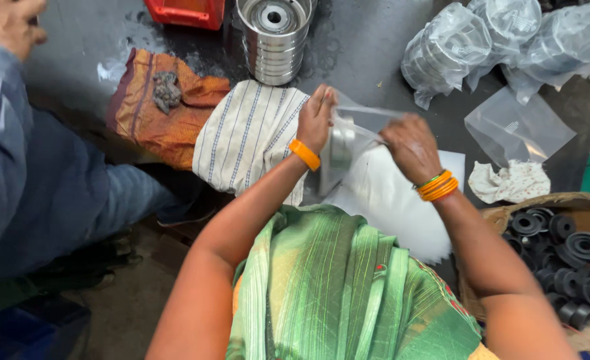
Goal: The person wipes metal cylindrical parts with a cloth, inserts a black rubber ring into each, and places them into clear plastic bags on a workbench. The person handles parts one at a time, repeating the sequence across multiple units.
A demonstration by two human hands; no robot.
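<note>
Left hand [316, 119]: centre frame, fingers pinched shut on the clear plastic bag [348, 143]
Right hand [409, 145]: just right of it, closed on the bag's other edge
Metal disc [341, 148]: inside the bag, between both hands
Stacked metal discs [275, 40]: top centre
Box of black rings [561, 257]: lower right

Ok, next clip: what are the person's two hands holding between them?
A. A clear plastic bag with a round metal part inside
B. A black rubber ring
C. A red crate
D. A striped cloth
A. The left hand and the right hand both grip the clear plastic bag, and a round metal part shows through it; the striped cloth lies beside them, untouched.
</note>
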